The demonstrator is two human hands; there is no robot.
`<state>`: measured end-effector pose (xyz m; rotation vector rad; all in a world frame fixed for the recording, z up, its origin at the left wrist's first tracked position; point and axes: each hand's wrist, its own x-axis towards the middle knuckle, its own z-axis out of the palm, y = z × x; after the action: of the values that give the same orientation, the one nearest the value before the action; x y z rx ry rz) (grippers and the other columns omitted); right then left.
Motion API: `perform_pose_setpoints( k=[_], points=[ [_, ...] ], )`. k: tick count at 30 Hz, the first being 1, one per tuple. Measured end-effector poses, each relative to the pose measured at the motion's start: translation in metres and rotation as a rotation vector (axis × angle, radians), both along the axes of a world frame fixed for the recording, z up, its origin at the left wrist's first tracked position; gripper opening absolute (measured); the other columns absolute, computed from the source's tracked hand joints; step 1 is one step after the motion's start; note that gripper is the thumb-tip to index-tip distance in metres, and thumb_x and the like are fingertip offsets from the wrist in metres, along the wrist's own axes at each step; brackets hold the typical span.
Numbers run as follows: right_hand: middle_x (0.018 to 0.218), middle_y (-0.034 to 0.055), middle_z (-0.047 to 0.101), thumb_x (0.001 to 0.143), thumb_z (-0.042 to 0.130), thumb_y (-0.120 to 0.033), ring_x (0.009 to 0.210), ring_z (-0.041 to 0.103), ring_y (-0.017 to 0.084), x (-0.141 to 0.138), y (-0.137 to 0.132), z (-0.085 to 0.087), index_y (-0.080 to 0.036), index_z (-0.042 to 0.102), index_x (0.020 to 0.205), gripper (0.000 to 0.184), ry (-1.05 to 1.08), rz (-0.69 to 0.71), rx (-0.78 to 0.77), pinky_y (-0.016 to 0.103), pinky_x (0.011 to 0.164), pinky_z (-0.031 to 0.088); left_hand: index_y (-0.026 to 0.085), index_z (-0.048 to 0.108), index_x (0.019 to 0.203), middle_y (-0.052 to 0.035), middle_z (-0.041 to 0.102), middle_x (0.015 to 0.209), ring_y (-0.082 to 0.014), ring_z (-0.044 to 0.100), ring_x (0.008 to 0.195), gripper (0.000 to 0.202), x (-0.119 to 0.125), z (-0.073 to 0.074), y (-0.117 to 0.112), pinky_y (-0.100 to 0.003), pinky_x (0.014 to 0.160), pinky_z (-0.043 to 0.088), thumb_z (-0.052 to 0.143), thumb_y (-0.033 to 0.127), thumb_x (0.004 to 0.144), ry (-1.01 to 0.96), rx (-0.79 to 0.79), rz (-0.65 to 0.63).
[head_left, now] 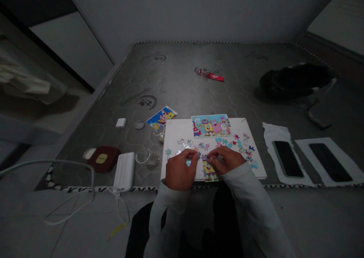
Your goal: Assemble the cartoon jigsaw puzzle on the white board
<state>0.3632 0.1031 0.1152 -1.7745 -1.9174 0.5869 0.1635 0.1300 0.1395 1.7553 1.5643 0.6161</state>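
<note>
A white board (178,127) bears many loose jigsaw puzzle pieces (223,141). At its near edge lies a joined part of the puzzle (209,170) with a yellow cartoon figure, partly covered by my right hand. My left hand (182,169) is closed in a pinch, a small bluish puzzle piece at its fingertips. My right hand (226,159) bends over the joined part, thumb and forefinger together near its top edge; what lies between them is hidden. A cartoon picture card (212,126) rests at the board's far edge.
Left of the board are a second picture card (162,117), a clear cup (144,157), a white power bank (124,171) with a cable and a brown case (104,159). Two phones (287,158) lie on the right. Farther off are a red wrapper (210,74) and a black bag (295,81).
</note>
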Motion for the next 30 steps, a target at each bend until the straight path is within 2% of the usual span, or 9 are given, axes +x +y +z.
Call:
perform_pose_setpoints(
  k=[3, 10, 14, 21, 30],
  points=[
    [0.09, 0.0005, 0.069, 0.088, 0.073, -0.018, 0.089, 0.066, 0.018, -0.002, 0.001, -0.001, -0.025, 0.075, 0.099, 0.013, -0.017, 0.041, -0.04, 0.027, 0.078, 0.048, 0.023, 0.079, 0.098, -0.0014, 0.081, 0.101, -0.0189, 0.075, 0.095, 0.016, 0.004, -0.001, -0.001, -0.031, 0.09, 0.056, 0.064, 0.026, 0.094, 0.027, 0.043, -0.015],
    [0.088, 0.0, 0.069, 0.089, 0.073, -0.018, 0.089, 0.066, 0.018, -0.001, 0.004, -0.005, -0.025, 0.075, 0.1, 0.013, 0.001, 0.074, -0.093, 0.027, 0.081, 0.049, 0.026, 0.081, 0.1, -0.0015, 0.082, 0.095, -0.0211, 0.076, 0.093, 0.015, 0.01, -0.005, -0.001, -0.034, 0.087, 0.056, 0.068, 0.028, 0.092, 0.157, -0.014, 0.032],
    [0.088, -0.0004, 0.068, 0.089, 0.073, -0.018, 0.088, 0.066, 0.017, -0.001, 0.004, -0.004, -0.025, 0.075, 0.1, 0.013, 0.002, 0.059, -0.098, 0.025, 0.076, 0.047, 0.027, 0.081, 0.103, -0.0005, 0.082, 0.092, -0.0223, 0.077, 0.093, 0.017, 0.014, -0.004, -0.002, -0.035, 0.085, 0.055, 0.071, 0.028, 0.09, 0.185, -0.034, 0.056],
    [0.088, -0.0013, 0.068, 0.09, 0.074, -0.018, 0.088, 0.066, 0.016, -0.002, 0.004, -0.003, -0.025, 0.074, 0.099, 0.012, 0.016, 0.053, -0.112, 0.025, 0.08, 0.048, 0.029, 0.081, 0.103, -0.0001, 0.082, 0.092, -0.0246, 0.076, 0.091, 0.017, 0.02, -0.001, -0.005, -0.035, 0.08, 0.054, 0.07, 0.03, 0.089, 0.241, -0.033, 0.118],
    [0.087, -0.0015, 0.068, 0.087, 0.074, -0.015, 0.084, 0.066, 0.016, -0.004, 0.003, -0.004, -0.026, 0.077, 0.096, 0.014, 0.016, 0.028, -0.103, 0.023, 0.075, 0.047, 0.029, 0.078, 0.101, 0.001, 0.08, 0.089, -0.024, 0.075, 0.089, 0.014, 0.027, 0.002, -0.007, -0.032, 0.074, 0.05, 0.071, 0.031, 0.089, 0.269, -0.039, 0.182]
  ],
)
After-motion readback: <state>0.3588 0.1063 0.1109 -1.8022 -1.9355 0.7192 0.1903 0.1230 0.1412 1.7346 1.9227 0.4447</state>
